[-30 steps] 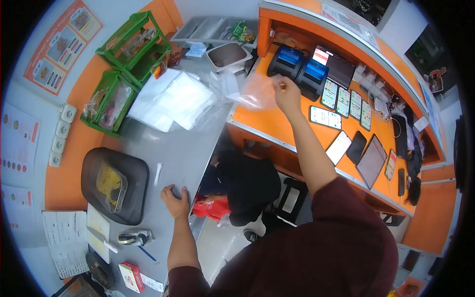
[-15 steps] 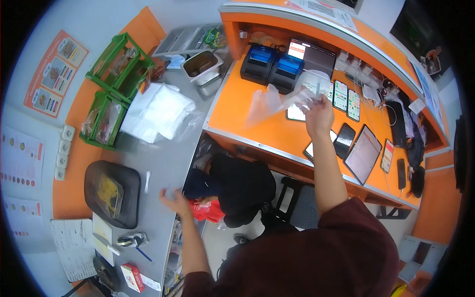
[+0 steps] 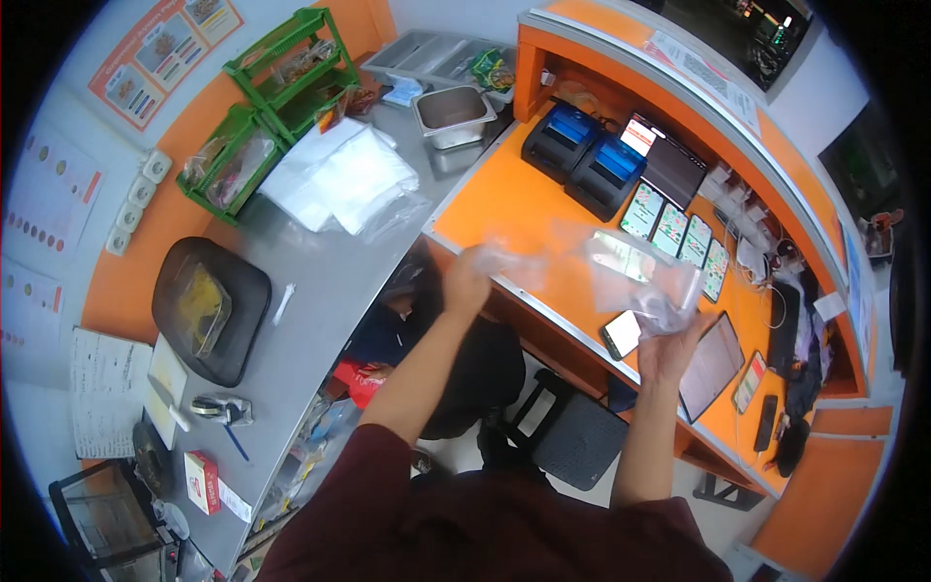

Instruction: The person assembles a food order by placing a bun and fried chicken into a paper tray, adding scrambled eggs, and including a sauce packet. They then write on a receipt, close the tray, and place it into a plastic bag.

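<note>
Over the orange counter my right hand (image 3: 669, 351) is closed on a crumpled clear plastic bag (image 3: 635, 281), whose see-through film spreads above the phones. At the counter's front edge my left hand (image 3: 467, 283) pinches a blurred piece of clear plastic film (image 3: 514, 264). Whether this film belongs to the same bag I cannot tell. Beneath the plastic, a phone with a lit screen (image 3: 623, 254) shows through. Another phone (image 3: 622, 335) lies just left of my right hand, and a tablet (image 3: 713, 367) lies to its right.
Two black-and-blue printers (image 3: 582, 155) and a laptop (image 3: 669, 155) stand at the counter's back. The steel table (image 3: 320, 281) at left bears white plastic sheets (image 3: 339, 179), a black tray (image 3: 254, 339) and a knife (image 3: 171, 407). A person in black (image 3: 475, 378) crouches between table and counter.
My left hand has moved from beside the steel table up to the counter and now holds film. My right hand has come lower and nearer with the plastic. The view has shifted.
</note>
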